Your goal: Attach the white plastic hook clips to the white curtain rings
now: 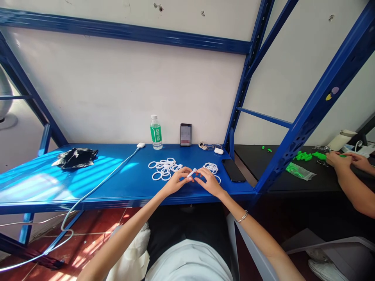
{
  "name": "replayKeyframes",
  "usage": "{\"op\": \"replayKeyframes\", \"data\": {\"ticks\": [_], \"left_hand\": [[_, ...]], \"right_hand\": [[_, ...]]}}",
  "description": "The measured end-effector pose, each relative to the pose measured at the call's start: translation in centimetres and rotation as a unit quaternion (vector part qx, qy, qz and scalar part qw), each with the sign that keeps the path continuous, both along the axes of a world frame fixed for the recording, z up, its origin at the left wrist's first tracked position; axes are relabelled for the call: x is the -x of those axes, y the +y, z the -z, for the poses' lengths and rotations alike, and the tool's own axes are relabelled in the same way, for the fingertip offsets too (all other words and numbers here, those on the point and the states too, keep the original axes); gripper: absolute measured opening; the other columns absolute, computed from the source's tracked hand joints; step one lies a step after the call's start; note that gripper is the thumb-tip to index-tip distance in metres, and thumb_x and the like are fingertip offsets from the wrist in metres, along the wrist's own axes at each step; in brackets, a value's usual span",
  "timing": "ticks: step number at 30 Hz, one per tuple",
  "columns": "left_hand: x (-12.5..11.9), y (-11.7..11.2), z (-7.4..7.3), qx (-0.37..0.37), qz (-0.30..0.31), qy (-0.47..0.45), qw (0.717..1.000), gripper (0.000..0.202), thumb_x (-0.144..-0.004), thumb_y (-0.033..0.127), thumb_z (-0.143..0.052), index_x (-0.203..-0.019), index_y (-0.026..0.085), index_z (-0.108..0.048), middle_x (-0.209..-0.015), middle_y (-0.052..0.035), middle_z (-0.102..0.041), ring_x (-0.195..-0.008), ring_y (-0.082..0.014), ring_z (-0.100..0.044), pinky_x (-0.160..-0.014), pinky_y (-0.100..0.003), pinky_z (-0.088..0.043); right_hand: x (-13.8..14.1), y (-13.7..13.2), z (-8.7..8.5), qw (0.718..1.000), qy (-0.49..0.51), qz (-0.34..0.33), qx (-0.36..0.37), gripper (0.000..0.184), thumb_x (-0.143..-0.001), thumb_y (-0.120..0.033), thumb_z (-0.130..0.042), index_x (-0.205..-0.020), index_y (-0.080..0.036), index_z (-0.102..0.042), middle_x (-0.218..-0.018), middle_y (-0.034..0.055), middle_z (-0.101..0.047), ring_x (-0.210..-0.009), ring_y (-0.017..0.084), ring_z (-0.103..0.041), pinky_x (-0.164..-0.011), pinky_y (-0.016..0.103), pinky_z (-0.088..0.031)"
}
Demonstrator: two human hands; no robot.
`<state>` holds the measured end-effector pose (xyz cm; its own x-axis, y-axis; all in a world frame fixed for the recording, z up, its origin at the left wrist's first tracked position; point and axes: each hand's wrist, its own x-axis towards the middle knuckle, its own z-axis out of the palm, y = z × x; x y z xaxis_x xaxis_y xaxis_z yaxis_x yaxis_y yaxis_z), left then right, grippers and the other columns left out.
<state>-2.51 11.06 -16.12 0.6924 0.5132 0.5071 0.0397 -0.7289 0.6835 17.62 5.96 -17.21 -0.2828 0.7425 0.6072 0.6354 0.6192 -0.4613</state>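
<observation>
Between the finger and thumb of my left hand is a thin white plastic piece, seen as a narrow strip with a small loop at its upper end. My right hand is close on the other side; its index fingertip is at the looped end, and its thumb stands apart below. Left of my hands lies a loose pile of white rings on the blue table. A smaller group of white rings lies behind my right hand, partly covered by it.
A black phone, earphone case, water bottle, upright card and white cable surround the work. Crumpled black plastic lies left. Beyond a blue post, another person's hands handle green pieces.
</observation>
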Motion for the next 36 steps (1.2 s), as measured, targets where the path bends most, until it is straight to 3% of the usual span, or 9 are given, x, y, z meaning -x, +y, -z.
{"op": "replayKeyframes", "data": {"ticks": [4,14,19,23,28,31,36], "left_hand": [[-0.4,-0.3,0.5,0.063,0.065,0.002,0.996,0.032,-0.091,0.042,-0.05,-0.092,0.019,-0.072,-0.109,-0.0088,-0.06,-0.104,-0.0221,-0.057,-0.092,-0.031,-0.044],[-0.3,-0.1,0.7,0.096,0.085,0.058,0.99,0.038,-0.091,0.048,-0.048,-0.094,0.016,-0.07,-0.094,-0.0064,-0.061,-0.086,-0.0174,-0.057,-0.08,-0.027,-0.043],[-0.6,0.0,1.1,0.167,0.093,-0.001,0.982,0.041,-0.089,0.05,-0.05,-0.083,0.015,-0.068,-0.097,-0.0071,-0.058,-0.088,-0.0174,-0.056,-0.083,-0.028,-0.044],[-0.7,0.0,1.2,0.188,0.088,-0.028,0.978,0.04,-0.085,0.051,-0.055,-0.074,0.013,-0.066,-0.092,-0.0055,-0.053,-0.08,-0.0145,-0.053,-0.075,-0.026,-0.045],[-0.5,-0.5,0.6,0.215,0.104,-0.027,0.971,0.046,-0.084,0.052,-0.055,-0.061,0.013,-0.058,-0.079,-0.0028,-0.049,-0.072,-0.0128,-0.048,-0.07,-0.026,-0.042],[-0.4,-0.9,0.5,0.242,0.123,-0.021,0.962,0.051,-0.086,0.053,-0.052,-0.054,0.013,-0.05,-0.069,-0.0005,-0.042,-0.066,-0.0121,-0.043,-0.067,-0.027,-0.04],[-0.5,-1.1,0.7,0.272,0.156,-0.017,0.949,0.054,-0.084,0.055,-0.051,-0.048,0.015,-0.044,-0.06,0.0014,-0.034,-0.062,-0.0125,-0.036,-0.063,-0.028,-0.035]], "right_hand": [[0.1,0.3,0.4,0.996,0.089,0.005,0.032,0.024,-0.093,-0.038,-0.05,-0.102,-0.02,-0.063,-0.083,0.0045,-0.061,-0.07,0.016,-0.054,-0.06,0.027,-0.042],[0.1,0.2,0.3,0.978,0.158,-0.075,0.118,0.027,-0.085,-0.045,-0.061,-0.082,-0.018,-0.059,-0.081,0.0022,-0.058,-0.065,0.013,-0.051,-0.059,0.025,-0.041],[0.4,0.0,0.7,0.955,0.169,-0.114,0.217,0.029,-0.084,-0.047,-0.062,-0.087,-0.018,-0.056,-0.074,0.0006,-0.061,-0.058,0.012,-0.051,-0.056,0.024,-0.04],[0.4,-0.2,0.4,0.943,0.16,-0.151,0.25,0.032,-0.084,-0.049,-0.06,-0.089,-0.017,-0.057,-0.072,-0.0005,-0.056,-0.06,0.011,-0.048,-0.056,0.023,-0.036],[0.7,-0.4,0.2,0.91,0.174,-0.218,0.306,0.041,-0.085,-0.054,-0.056,-0.071,-0.016,-0.052,-0.059,-0.005,-0.038,-0.052,0.008,-0.031,-0.05,0.023,-0.025],[1.2,-0.5,0.4,0.881,0.219,-0.253,0.333,0.05,-0.084,-0.06,-0.052,-0.06,-0.017,-0.043,-0.055,-0.0048,-0.035,-0.05,0.008,-0.029,-0.05,0.025,-0.023],[1.9,-0.6,0.8,0.857,0.245,-0.286,0.351,0.058,-0.08,-0.065,-0.053,-0.05,-0.019,-0.035,-0.05,-0.005,-0.03,-0.049,0.008,-0.026,-0.05,0.026,-0.021]]}}
